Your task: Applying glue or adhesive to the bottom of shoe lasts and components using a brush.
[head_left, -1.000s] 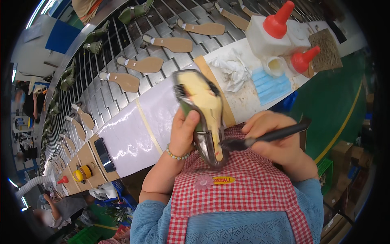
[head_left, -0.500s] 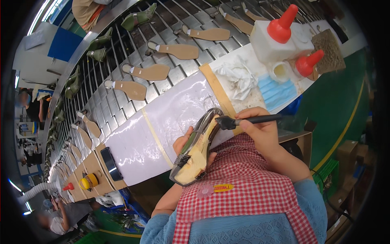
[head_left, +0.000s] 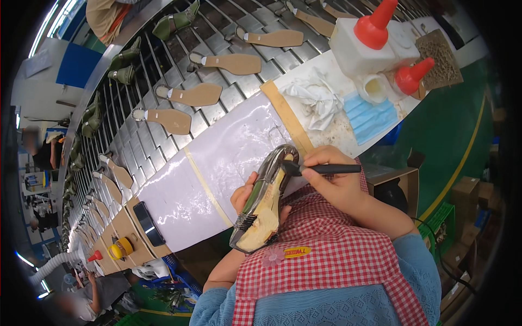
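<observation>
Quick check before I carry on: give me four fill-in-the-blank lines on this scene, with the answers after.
1. The right hand holds the brush by its black ____.
2. The left hand holds the shoe, and the brush is at the shoe's ____ end (wider or narrower).
3. The pleated face mask is coloured ____.
4. The nozzle on the large white bottle is coloured ____.

Missing words: handle; narrower; blue; red.

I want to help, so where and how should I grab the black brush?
Probably pinch the slim handle at its free end, from the right: it sticks out of the right hand there, while the brush head points left at the shoe.
</observation>
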{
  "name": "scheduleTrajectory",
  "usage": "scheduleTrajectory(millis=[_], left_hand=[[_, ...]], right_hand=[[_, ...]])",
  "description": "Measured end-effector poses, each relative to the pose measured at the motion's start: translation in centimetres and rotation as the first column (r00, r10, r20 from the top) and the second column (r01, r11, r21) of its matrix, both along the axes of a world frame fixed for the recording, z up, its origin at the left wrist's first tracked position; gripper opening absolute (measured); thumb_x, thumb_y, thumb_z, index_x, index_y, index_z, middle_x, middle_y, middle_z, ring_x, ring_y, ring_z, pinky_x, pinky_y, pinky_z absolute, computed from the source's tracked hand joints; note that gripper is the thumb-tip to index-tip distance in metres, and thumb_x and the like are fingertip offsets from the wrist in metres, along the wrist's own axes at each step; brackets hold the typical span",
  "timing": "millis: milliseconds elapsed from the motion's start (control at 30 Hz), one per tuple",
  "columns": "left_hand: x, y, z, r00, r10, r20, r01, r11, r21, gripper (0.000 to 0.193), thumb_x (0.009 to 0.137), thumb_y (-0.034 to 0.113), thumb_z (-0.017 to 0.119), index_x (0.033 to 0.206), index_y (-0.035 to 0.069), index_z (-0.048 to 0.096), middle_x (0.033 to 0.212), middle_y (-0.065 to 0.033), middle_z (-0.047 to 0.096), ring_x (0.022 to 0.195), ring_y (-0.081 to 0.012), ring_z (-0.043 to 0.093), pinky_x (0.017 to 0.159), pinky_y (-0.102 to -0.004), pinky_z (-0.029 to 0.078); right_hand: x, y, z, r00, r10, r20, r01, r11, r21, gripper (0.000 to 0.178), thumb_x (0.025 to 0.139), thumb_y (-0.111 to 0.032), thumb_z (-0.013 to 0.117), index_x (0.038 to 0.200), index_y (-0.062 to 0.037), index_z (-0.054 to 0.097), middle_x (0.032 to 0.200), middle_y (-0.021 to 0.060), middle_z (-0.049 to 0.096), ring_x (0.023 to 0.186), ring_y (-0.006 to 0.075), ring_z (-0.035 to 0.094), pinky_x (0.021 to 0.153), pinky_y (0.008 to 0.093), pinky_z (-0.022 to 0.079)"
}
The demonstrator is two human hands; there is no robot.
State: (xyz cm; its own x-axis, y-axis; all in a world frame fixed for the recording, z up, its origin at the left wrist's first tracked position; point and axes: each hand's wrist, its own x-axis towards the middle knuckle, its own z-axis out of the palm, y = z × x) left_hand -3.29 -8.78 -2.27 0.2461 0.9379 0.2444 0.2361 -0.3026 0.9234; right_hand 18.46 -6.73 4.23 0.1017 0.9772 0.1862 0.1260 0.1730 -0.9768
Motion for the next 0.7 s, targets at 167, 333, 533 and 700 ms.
scheduleTrajectory(millis=[167, 333, 533, 700], left_hand=[[0.0, -0.5, -0.2, 0.999, 0.019, 0.031, -0.020, 0.999, 0.048, 0.090, 0.069, 0.022, 0.082, 0.135, 0.004, 0.023, 0.126, -0.0155, 0.033, 0.125, -0.0294, 0.039, 0.104, -0.0365, 0.036], [-0.1, -0.2, 0.1, 0.999, 0.021, 0.028, -0.024, 0.996, 0.081, 0.089, 0.070, 0.021, 0.082, 0.134, 0.005, 0.023, 0.123, -0.0144, 0.031, 0.126, -0.0306, 0.038, 0.105, -0.0375, 0.037], [-0.4, 0.5, 0.5, 0.999, 0.002, -0.043, 0.002, 0.996, 0.084, 0.090, 0.069, 0.021, 0.082, 0.134, 0.005, 0.022, 0.124, -0.0149, 0.031, 0.127, -0.0311, 0.038, 0.104, -0.0383, 0.038], [-0.5, 2.1, 3.9, 0.992, -0.014, -0.126, 0.035, 0.985, 0.170, 0.080, 0.073, 0.020, 0.078, 0.134, 0.002, 0.028, 0.125, -0.0157, 0.038, 0.123, -0.0296, 0.043, 0.103, -0.0407, 0.039]], right_hand=[[-0.6, -0.3, 0.3, 0.983, 0.156, -0.098, -0.158, 0.987, -0.011, 0.013, 0.080, -0.003, 0.070, 0.091, -0.0014, 0.062, 0.089, 0.0071, 0.063, 0.080, 0.0149, 0.060, 0.071, 0.0254, 0.047], [-0.5, 0.3, 0.5, 0.904, 0.179, -0.388, -0.280, 0.934, -0.223, 0.013, 0.082, -0.005, 0.068, 0.092, -0.0003, 0.062, 0.089, 0.0056, 0.063, 0.083, 0.0113, 0.059, 0.073, 0.0241, 0.047], [-0.4, 0.5, 0.9, 0.995, 0.067, 0.071, -0.070, 0.996, 0.051, 0.014, 0.076, -0.003, 0.071, 0.088, -0.0032, 0.063, 0.086, 0.0085, 0.063, 0.079, 0.0197, 0.061, 0.071, 0.0292, 0.047], [-0.7, 1.0, 2.0, 0.975, 0.220, -0.042, -0.220, 0.975, 0.005, 0.016, 0.077, -0.002, 0.071, 0.091, -0.0025, 0.063, 0.089, 0.0077, 0.063, 0.084, 0.0180, 0.061, 0.074, 0.0282, 0.047]])
